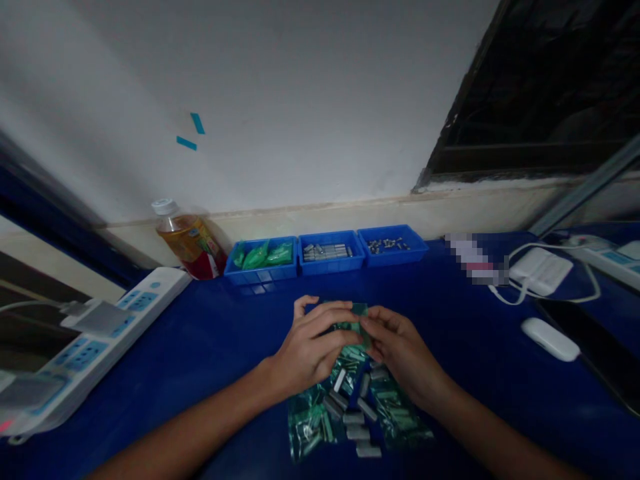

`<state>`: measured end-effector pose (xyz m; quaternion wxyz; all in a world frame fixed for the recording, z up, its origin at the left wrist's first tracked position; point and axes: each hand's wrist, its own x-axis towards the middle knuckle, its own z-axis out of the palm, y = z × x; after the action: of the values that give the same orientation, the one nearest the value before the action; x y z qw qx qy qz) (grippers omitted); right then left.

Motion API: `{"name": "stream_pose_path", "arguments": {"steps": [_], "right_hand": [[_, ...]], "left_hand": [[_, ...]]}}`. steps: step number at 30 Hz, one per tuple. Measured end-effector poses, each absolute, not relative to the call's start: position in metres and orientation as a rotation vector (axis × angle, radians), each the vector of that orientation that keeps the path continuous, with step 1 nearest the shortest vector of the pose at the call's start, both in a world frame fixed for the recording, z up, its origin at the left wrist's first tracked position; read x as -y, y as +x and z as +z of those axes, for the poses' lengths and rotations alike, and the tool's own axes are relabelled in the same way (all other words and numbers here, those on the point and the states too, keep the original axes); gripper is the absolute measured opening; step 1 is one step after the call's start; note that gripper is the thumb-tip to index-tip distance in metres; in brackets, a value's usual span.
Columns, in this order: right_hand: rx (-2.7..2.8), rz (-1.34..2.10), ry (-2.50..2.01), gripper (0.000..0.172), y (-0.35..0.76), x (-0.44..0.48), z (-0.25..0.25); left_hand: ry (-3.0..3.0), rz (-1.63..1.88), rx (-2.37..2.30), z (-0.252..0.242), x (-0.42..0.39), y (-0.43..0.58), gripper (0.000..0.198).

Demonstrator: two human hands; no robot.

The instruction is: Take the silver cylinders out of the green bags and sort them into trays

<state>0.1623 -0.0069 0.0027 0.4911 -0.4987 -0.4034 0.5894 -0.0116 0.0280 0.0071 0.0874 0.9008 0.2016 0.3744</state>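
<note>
Between both hands, above the blue table, is a small green see-through plastic bag (361, 311). My left hand (315, 343) curls its fingers over the bag's left side, and my right hand (403, 350) pinches its right edge. The bag's contents are mostly hidden by the fingers. Below them lie several loose grey metal cylinders (357, 433). A filled green bag (313, 427) with small parts rests to their left, another (400, 417) to their right. Just under my fingers, thin screw-like pieces (350, 363) show through green plastic.
Along the wall stand three blue bins: one with green bags (263, 272), one with metal cylinders (333, 265), one with small screws (395, 257). A drink bottle (193, 243) and power strip (107, 340) are left; a charger (541, 270), white case (550, 339) and phone (593, 347) right.
</note>
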Motion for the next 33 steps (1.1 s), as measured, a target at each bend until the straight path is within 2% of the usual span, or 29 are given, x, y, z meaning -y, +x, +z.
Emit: {"name": "stream_pose_path", "arguments": {"steps": [2, 4, 8, 10, 12, 15, 18, 21, 23, 28, 33], "right_hand": [[0.992, 1.283, -1.25, 0.029, 0.163, 0.009, 0.001], [1.141, 0.971, -1.327, 0.021, 0.165, 0.009, 0.002], [1.546, 0.386, -1.245, 0.007, 0.17, 0.012, 0.003], [1.713, 0.234, -1.124, 0.012, 0.169, 0.014, 0.0], [1.812, 0.144, -1.046, 0.017, 0.167, 0.016, -0.004], [1.879, 0.077, -1.028, 0.018, 0.165, 0.017, -0.01], [1.921, 0.052, -1.08, 0.016, 0.166, 0.017, -0.012], [1.954, 0.102, -1.129, 0.017, 0.168, 0.017, -0.012], [1.981, 0.139, -1.146, 0.016, 0.17, 0.018, -0.012], [2.008, 0.175, -1.171, 0.015, 0.173, 0.018, -0.012], [1.999, 0.197, -1.151, 0.014, 0.175, 0.016, -0.012]], "left_hand": [[2.669, 1.072, -0.608, 0.006, -0.026, -0.009, 0.024], [2.589, 1.006, -0.686, 0.006, -0.024, -0.008, 0.023], [2.088, 0.912, -0.83, 0.012, -0.026, -0.007, 0.029], [1.802, 0.9, -0.822, 0.015, -0.028, -0.005, 0.038], [1.616, 0.885, -0.825, 0.017, -0.031, -0.003, 0.037], [1.571, 0.829, -0.866, 0.021, -0.039, -0.005, 0.028], [1.878, 0.879, -0.998, 0.035, -0.06, -0.019, 0.022], [2.286, 1.169, -1.42, 0.054, -0.092, -0.052, 0.022], [2.332, 1.209, -1.705, 0.064, -0.114, -0.08, 0.028], [2.296, 0.865, -2.301, 0.067, -0.138, -0.134, 0.036], [2.275, 0.634, -2.574, 0.066, -0.14, -0.146, 0.038]]}}
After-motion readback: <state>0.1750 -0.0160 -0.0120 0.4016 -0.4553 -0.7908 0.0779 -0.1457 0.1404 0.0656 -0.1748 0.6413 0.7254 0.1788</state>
